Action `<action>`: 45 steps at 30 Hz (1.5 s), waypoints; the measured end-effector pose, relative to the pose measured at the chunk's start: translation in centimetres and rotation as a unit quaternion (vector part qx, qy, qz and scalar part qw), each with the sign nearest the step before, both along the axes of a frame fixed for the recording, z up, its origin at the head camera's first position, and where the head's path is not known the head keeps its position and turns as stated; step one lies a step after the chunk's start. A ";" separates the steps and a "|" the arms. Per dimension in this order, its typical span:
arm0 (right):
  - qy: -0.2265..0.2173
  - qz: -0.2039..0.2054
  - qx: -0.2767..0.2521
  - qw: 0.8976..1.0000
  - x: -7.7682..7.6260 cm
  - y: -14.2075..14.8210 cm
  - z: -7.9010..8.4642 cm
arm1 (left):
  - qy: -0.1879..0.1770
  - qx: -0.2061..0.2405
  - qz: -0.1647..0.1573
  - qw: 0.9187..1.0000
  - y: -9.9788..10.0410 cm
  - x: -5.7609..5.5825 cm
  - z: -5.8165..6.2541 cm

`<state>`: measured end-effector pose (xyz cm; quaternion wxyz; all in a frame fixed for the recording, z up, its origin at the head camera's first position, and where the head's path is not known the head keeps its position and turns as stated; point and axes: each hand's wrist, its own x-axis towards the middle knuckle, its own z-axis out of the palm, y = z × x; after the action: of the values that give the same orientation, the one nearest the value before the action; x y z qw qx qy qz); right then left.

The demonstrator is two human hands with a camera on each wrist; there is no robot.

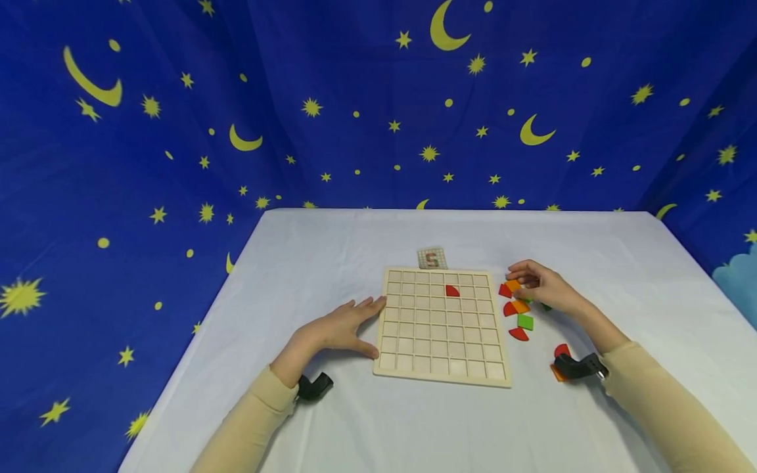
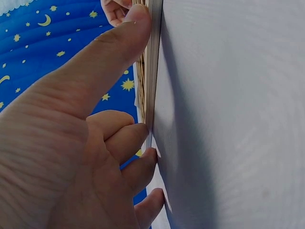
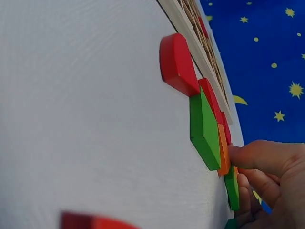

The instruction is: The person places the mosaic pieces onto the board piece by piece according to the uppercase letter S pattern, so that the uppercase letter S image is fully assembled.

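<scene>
A square wooden grid board (image 1: 443, 381) lies on the table, with one red quarter-circle piece (image 1: 452, 291) in an upper cell. My left hand (image 1: 340, 328) is at the board's left edge with fingers spread, thumb and fingertips against its side. Beyond the right edge, my right hand (image 1: 547, 289) bends over a loose group of pieces. Its thumb and fingertips are on either side of an orange piece (image 1: 512, 286); I cannot tell whether they pinch it. Close by lie a red piece (image 1: 504, 290), a green piece (image 3: 205, 129) and another red piece (image 3: 178, 64).
A small card (image 1: 432, 258) with a patterned figure on a grid touches the board's far edge. Beneath the right wrist's black camera mount (image 1: 576, 366) lie a red piece (image 1: 561, 350) and an orange one (image 1: 556, 374). Blue star-and-moon cloth (image 1: 378, 131) hangs behind the white table (image 1: 331, 249).
</scene>
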<state>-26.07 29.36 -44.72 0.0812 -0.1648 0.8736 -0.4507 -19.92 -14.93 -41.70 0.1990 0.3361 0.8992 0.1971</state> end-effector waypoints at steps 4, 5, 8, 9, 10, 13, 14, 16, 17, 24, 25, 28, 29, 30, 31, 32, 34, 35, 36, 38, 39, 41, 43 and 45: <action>0.021 -0.008 0.008 1.000 0.0 -0.2 -0.1 | 0.000 0.000 0.001 1.000 0.0 0.1 0.2; 0.027 -0.008 0.010 1.000 0.0 -0.2 -0.2 | 0.001 0.000 0.001 1.000 0.0 0.1 0.2; 0.038 -0.019 0.014 0.999 0.0 -0.4 -0.2 | 0.002 -0.001 0.002 1.000 0.0 0.0 0.1; 0.040 -0.021 0.016 0.999 0.0 -0.5 -0.3 | 0.002 -0.001 0.001 1.000 0.0 0.0 0.1; 0.042 -0.024 0.017 0.999 0.0 -0.5 -0.3 | 0.002 0.000 0.002 1.000 0.0 0.0 0.1; 0.047 -0.037 0.020 0.998 0.0 -0.5 -0.4 | 0.003 -0.001 0.003 1.000 0.1 0.0 -0.1; 0.048 -0.042 0.019 0.998 0.0 -0.5 -0.4 | 0.004 -0.002 0.004 1.000 0.1 0.0 -0.1; 0.048 -0.054 0.014 0.997 0.1 -0.4 -0.3 | 0.004 -0.002 0.005 1.000 0.1 0.0 -0.2; 0.048 -0.060 0.008 0.997 0.1 -0.4 -0.2 | 0.005 -0.004 0.005 1.000 0.1 -0.1 -0.3; 0.046 -0.114 -0.102 0.987 0.2 -0.1 2.1 | 0.004 0.006 0.006 1.000 0.0 0.0 -0.4; 0.049 -0.118 -0.114 0.985 0.2 0.0 2.5 | 0.005 0.003 0.007 1.000 0.0 0.0 -0.4; 0.056 -0.123 -0.129 0.982 0.1 0.0 3.5 | 0.006 -0.003 0.008 1.000 0.0 0.0 -0.4; 0.062 -0.117 -0.126 0.983 0.2 0.0 3.8 | 0.006 -0.002 0.008 1.000 0.0 -0.1 -0.5; 0.065 -0.117 -0.126 0.983 0.2 0.0 4.1 | 0.006 -0.003 0.008 1.000 0.0 -0.1 -0.5; 0.066 -0.115 -0.124 0.983 0.2 -0.2 4.3 | 0.006 -0.006 0.009 1.000 0.0 -0.1 -0.4; 0.067 -0.114 -0.125 0.983 0.2 -0.4 4.5 | 0.006 -0.006 0.009 1.000 0.0 -0.1 -0.4; 0.068 -0.112 -0.121 0.984 0.3 -0.9 4.8 | 0.007 -0.004 0.010 1.000 -0.1 -0.1 -0.5; 0.066 -0.110 -0.122 0.984 0.4 -1.2 4.9 | 0.007 -0.003 0.010 1.000 -0.1 -0.1 -0.4; 0.063 -0.106 -0.122 0.985 0.4 -1.6 5.0 | 0.007 -0.005 0.011 1.000 -0.1 -0.1 -0.4; 0.056 -0.098 -0.124 0.986 0.5 -2.4 5.1 | 0.006 -0.003 0.010 1.000 -0.1 -0.1 -0.4; 0.054 -0.094 -0.124 0.986 0.5 -2.8 5.0 | 0.007 -0.003 0.009 1.000 -0.1 -0.1 -0.4; 0.048 -0.085 -0.130 0.987 0.5 -3.7 4.9 | 0.008 -0.003 0.007 1.000 -0.1 -0.1 -0.5; 0.046 -0.076 -0.134 0.987 0.5 -4.5 4.9 | 0.010 -0.005 0.005 1.000 -0.1 -0.2 -0.5; 0.042 -0.065 -0.139 0.987 0.6 -5.5 5.3 | 0.010 -0.006 0.004 1.000 -0.1 -0.2 -0.6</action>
<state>-25.47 23.89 -39.43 -0.0086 -0.1362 0.8138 -0.5648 -20.09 -15.06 -42.28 0.1908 0.3331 0.9038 0.1893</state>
